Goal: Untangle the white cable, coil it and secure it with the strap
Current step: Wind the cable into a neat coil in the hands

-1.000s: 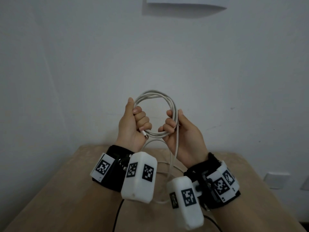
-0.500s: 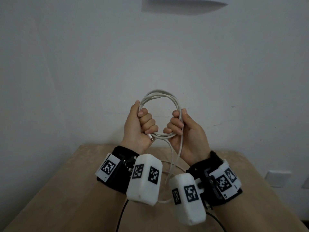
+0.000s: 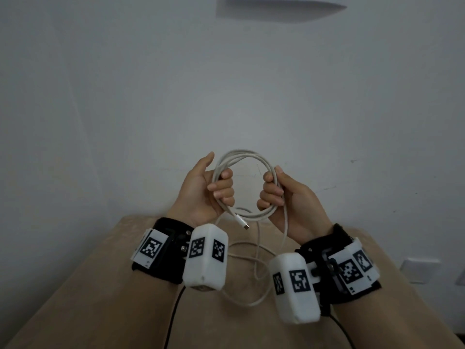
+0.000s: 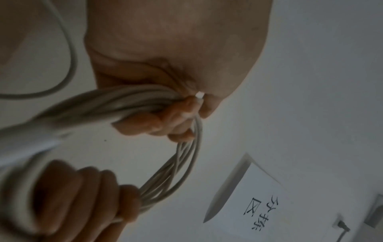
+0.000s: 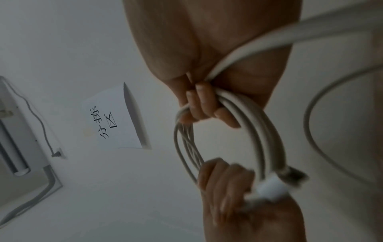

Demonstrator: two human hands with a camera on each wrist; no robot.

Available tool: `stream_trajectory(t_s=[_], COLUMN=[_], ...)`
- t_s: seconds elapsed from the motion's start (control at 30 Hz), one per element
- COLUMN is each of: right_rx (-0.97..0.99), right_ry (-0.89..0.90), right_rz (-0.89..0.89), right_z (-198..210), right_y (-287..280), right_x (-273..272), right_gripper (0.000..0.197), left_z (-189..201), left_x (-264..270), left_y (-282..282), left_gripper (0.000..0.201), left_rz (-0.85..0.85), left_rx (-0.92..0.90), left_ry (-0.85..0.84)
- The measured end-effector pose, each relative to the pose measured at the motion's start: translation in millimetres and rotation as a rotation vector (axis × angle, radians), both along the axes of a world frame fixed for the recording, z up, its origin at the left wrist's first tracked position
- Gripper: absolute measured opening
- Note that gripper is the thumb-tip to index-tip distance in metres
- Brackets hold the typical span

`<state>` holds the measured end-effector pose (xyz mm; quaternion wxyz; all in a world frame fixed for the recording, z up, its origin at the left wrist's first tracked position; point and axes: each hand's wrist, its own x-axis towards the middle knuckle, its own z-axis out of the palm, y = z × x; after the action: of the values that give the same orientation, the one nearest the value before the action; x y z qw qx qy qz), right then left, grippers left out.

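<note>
The white cable (image 3: 245, 182) was already largely coiled: several turns formed a ring held up above the far end of the table (image 3: 100, 285), in front of the wall. The left hand (image 3: 201, 187) gripped the ring's left side with its fingers curled round the bundled strands, and the right hand (image 3: 284, 195) gripped the right side in the same way. One plug end (image 3: 242, 222) stuck out below the left hand's fingers, so that end seemed accounted for. The untangling looked mostly done, but the coiling was not finished, in my judgement, because a slack length (image 3: 254, 268) hung from the ring down toward the table and looped loosely there between the two wrists. That tail would still need winding in, and the strap would still need fastening. I could not find the strap with any certainty; a small white tab showed among the strands at the right hand's fingers in the left wrist view, but it was too small to identify. The cable's other end was not visible, hidden behind the wrist cameras (image 3: 205, 258) or lost in the slack, and both wrist views were blurred close to the lens.
</note>
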<state>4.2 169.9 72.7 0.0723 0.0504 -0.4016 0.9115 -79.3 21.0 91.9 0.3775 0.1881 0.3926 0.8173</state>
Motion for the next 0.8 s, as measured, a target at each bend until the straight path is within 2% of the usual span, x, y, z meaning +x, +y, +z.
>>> stream_trajectory(t_s=[0.23, 0.37, 0.53, 0.67, 0.8], right_rx=[0.442, 0.515, 0.527, 0.515, 0.426], right_ry=[-0.098, -0.118, -0.077, -0.023, 0.044], right_rz=[0.086, 0.087, -0.021, -0.058, -0.012], right_z=[3, 2, 4, 4, 2], right_y=[2, 0, 1, 4, 7], right_x=[6, 6, 7, 8, 8], right_gripper=[0.036, 0.035, 0.037, 0.042, 0.044], left_z=[6, 6, 3, 6, 9], left_x=[-2, 1, 11, 11, 3], left_y=[-16, -13, -2, -2, -8], left_gripper=[0.062, 0.056, 0.049, 0.049, 0.049], left_rz=[-0.105, -0.111, 0.127, 0.224, 0.269], left_rx=[-0.386, -0.446, -0.485, -0.418, -0.235], left_ry=[0.310, 0.376, 0.492, 0.450, 0.261])
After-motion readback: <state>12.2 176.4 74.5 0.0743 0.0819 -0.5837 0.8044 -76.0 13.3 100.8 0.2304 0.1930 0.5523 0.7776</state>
